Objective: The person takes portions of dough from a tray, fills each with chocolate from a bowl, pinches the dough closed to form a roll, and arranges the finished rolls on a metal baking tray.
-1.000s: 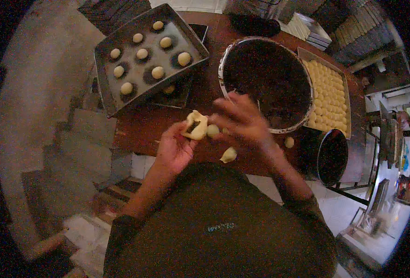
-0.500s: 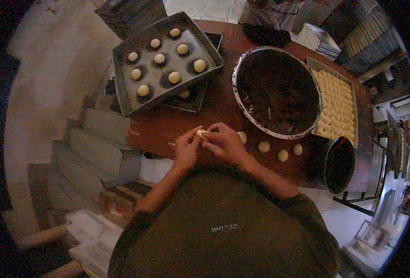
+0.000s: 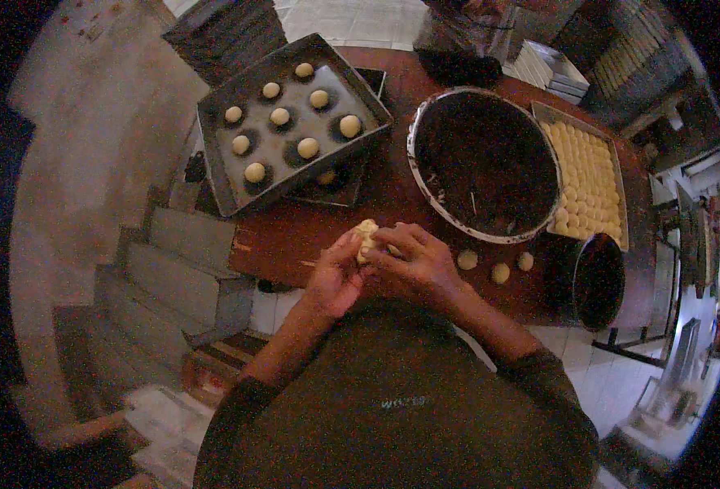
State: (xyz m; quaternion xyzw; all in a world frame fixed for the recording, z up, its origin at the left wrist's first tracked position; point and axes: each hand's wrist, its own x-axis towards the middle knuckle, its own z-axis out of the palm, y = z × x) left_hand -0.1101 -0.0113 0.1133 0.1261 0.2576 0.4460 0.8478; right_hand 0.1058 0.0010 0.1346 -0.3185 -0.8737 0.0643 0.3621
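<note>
Above the table's near edge, a pale piece of dough (image 3: pixel 366 230) is pinched between my two hands. My left hand (image 3: pixel 335 275) grips it from the left, fingers curled round its side. From the right, my right hand (image 3: pixel 419 259) presses it with bent fingers that partly cover it. To the right of that hand, a few round dough balls (image 3: pixel 500 273) lie on the reddish-brown table (image 3: pixel 274 238). Just beyond them stands a wide round basin (image 3: pixel 413 155) with a smeared light rim and a dark brown mass (image 3: pixel 482 163) inside.
At the far left, a deep metal baking tray (image 3: pixel 295 189) holds spaced dough balls and rests over another tray. A tray (image 3: pixel 625 196) packed with yellowish dough balls lies at the right. Near it is a dark round container (image 3: pixel 598 281). Grey steps (image 3: pixel 185 244) stand at left.
The dough shows larger and higher between my fingers, and both hands have turned around it. The ball seen beside my right hand earlier no longer shows. The view has shifted slightly.
</note>
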